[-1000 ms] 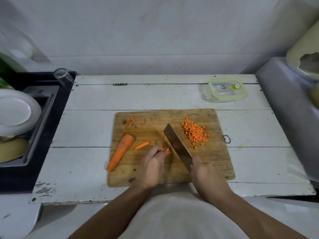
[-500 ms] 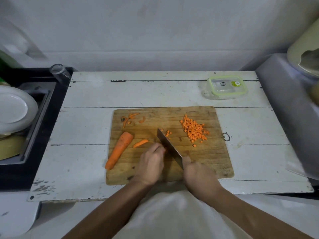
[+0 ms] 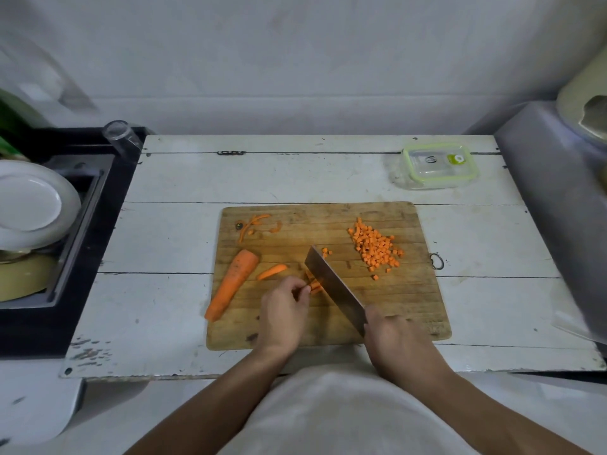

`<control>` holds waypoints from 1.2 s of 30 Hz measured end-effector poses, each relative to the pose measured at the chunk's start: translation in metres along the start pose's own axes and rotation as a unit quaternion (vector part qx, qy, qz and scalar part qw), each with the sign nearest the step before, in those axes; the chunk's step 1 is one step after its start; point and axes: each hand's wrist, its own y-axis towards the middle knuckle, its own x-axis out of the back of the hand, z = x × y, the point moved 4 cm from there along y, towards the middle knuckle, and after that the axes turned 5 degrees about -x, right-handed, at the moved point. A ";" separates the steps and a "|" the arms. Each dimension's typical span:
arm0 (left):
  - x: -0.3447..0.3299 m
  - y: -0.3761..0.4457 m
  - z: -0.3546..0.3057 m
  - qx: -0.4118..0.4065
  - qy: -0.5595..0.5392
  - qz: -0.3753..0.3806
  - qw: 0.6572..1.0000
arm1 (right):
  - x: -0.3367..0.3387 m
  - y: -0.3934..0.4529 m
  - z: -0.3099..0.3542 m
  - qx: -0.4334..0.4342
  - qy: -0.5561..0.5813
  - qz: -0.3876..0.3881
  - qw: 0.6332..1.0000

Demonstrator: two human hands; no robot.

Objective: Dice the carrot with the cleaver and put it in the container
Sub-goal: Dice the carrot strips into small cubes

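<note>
Both hands low: left hand (image 3: 284, 315) fingers curled on carrot strips (image 3: 314, 285), right hand (image 3: 395, 343) around cleaver (image 3: 333, 284).

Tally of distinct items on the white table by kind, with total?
Wooden cutting board: 1
Steel cleaver: 1
Clear green-rimmed lidded container: 1
Large uncut orange carrot piece: 1
Pile of diced carrot cubes: 1
Total: 5
</note>
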 end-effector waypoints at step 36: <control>-0.018 0.021 -0.008 0.232 -0.167 0.002 0.958 | 0.007 0.016 0.015 -0.025 0.042 -0.013 0.999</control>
